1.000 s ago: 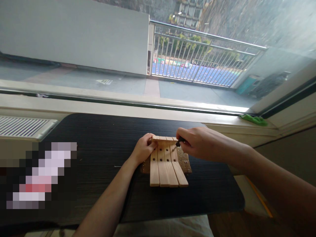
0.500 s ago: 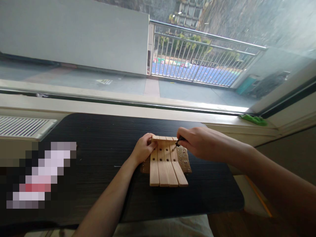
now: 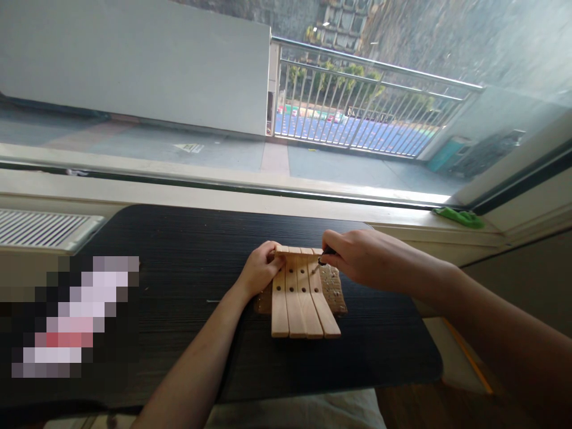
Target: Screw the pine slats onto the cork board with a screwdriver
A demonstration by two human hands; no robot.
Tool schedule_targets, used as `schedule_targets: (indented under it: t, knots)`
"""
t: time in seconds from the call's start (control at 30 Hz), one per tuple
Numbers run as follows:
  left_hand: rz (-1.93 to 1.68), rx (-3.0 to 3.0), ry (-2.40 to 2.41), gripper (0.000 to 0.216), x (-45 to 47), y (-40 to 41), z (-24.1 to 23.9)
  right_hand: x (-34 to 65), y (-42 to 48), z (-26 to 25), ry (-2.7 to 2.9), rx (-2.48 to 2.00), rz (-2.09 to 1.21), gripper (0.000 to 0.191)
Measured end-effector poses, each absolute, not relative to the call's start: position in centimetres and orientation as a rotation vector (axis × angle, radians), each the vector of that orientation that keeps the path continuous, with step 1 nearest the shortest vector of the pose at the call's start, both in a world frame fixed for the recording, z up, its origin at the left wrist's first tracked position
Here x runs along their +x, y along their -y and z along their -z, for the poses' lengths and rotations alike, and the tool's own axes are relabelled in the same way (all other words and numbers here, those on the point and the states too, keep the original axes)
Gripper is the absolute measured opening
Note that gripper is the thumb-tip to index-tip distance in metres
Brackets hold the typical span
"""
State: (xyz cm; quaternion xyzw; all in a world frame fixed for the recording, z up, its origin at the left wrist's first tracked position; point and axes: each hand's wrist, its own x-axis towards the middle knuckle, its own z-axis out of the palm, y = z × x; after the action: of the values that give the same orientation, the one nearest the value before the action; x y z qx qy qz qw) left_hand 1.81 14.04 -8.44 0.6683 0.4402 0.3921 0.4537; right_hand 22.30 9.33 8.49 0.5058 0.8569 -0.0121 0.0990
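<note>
A small wooden slat assembly (image 3: 300,304), several pale slats side by side with holes across them, lies on a perforated board (image 3: 334,291) on the black tabletop (image 3: 179,268). My left hand (image 3: 259,271) is closed on the assembly's far left corner, holding it down. My right hand (image 3: 357,257) grips a small dark-handled screwdriver (image 3: 322,258), its tip pointing down at the far right slat.
A blurred patch (image 3: 71,319) covers something on the table's left side. A white vent grille (image 3: 42,229) lies at the far left below the window sill. A green object (image 3: 460,215) rests on the sill at the right. The table's front edge runs close to my body.
My right hand has shifted very slightly to the right while staying on the screwdriver. My left hand and the slats have not moved.
</note>
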Motion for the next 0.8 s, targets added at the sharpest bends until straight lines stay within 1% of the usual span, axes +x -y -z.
schedule_targets:
  t: [0.8]
  knots:
    - [-0.962,1.655,-1.078,0.008,1.78,-13.99,8.55,22.01,-9.21,-8.77,-2.468,1.486,-0.039,0.022]
